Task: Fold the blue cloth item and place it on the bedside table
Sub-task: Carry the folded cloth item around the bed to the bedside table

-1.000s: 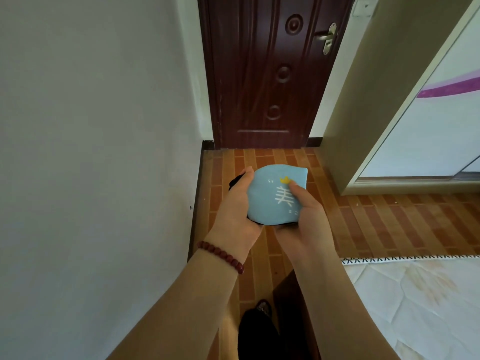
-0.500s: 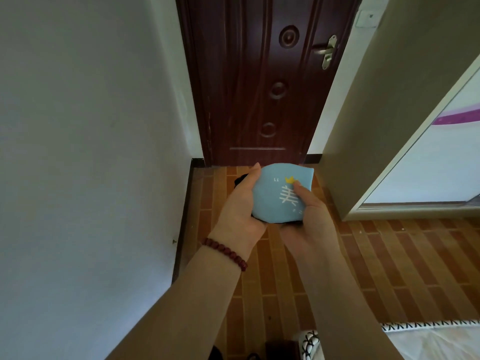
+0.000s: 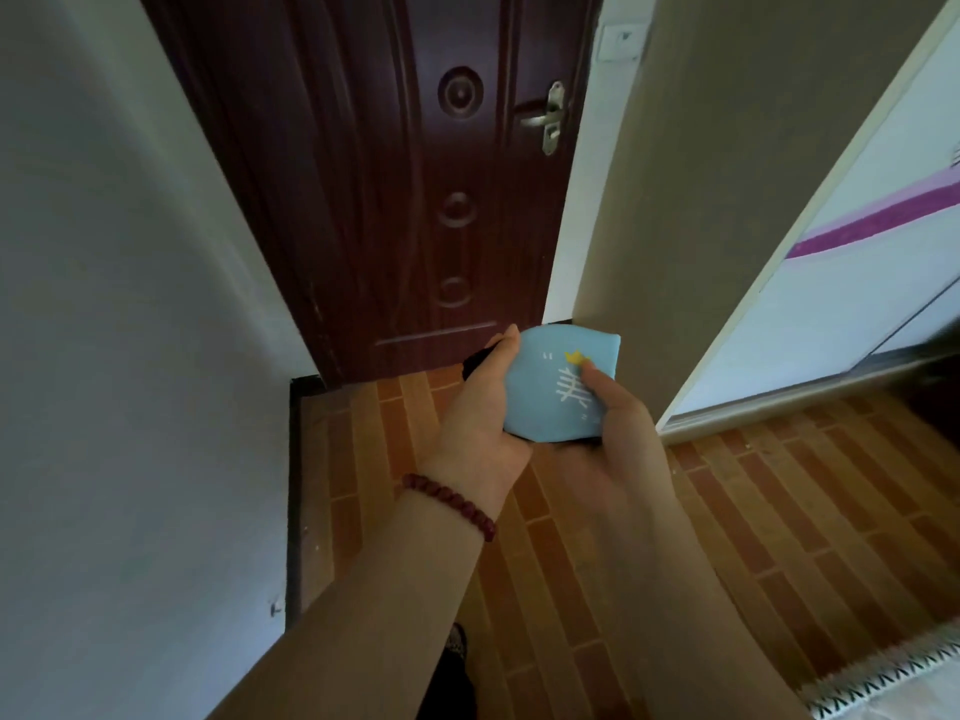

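The blue cloth item is folded into a small, puffy pad of pale blue fabric with rounded corners; its upper face carries a white printed mark like stacked strokes, a small yellow shape above it, and tiny white ticks near the left of the print; a dark edge shows under it at the left, though what that is cannot be told. It is held in the air between both hands, in front of the dark red door and above the brick-patterned floor, not resting on anything.

The left hand comes in from the lower left with its forearm raised; its fingers wrap under and along the left side of the pad, closed against it, the thumb lying up the left edge; a string of dark red beads circles that wrist. The right hand cups the pad from below and the right; its thumb presses down on the printed face, so these fingers too are closed on the cloth.

The pad is roughly square, so no clear long axis shows; its face tilts up toward the camera, with the top edge toward the door; the printed mark leans slightly to the right. A white wall runs along the left; a fringed edge of patterned fabric shows at the lower right corner.
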{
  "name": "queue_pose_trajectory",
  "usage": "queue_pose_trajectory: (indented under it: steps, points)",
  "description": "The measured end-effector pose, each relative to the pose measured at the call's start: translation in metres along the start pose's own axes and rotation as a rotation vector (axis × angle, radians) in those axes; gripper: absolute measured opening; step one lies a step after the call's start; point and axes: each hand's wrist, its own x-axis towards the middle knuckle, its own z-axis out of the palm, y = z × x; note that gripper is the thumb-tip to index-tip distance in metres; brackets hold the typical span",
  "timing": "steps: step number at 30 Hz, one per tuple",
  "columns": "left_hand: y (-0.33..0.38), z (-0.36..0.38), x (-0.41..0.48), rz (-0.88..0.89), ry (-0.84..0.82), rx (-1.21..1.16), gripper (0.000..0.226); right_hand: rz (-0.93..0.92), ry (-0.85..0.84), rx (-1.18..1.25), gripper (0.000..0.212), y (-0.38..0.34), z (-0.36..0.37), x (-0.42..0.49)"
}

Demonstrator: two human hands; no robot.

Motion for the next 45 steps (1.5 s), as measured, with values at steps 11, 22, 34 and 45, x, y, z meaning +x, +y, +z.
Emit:
queue_pose_trajectory:
  steps: [11, 22, 34, 45]
  points:
    - [0.014, 0.074, 0.12, -0.193, -0.254, 0.106, 0.033, -0.265, 0.084, 0.239, 0.025, -0.071, 0.02, 0.083]
    - [-0.057, 0.171, 0.169, -0.338, -0.426, 0.263, 0.026, -0.467, 0.27, 0.399, 0.018, -0.158, -0.041, 0.106]
    - [-0.191, 0.349, 0.203, -0.55, -0.526, 0.387, 0.048, -0.613, 0.438, 0.514, 0.025, -0.328, -0.162, 0.113]
    - [-0.285, 0.455, 0.215, -0.639, -0.731, 0.47, 0.037, -0.727, 0.53, 0.58, 0.04, -0.423, -0.256, 0.111]
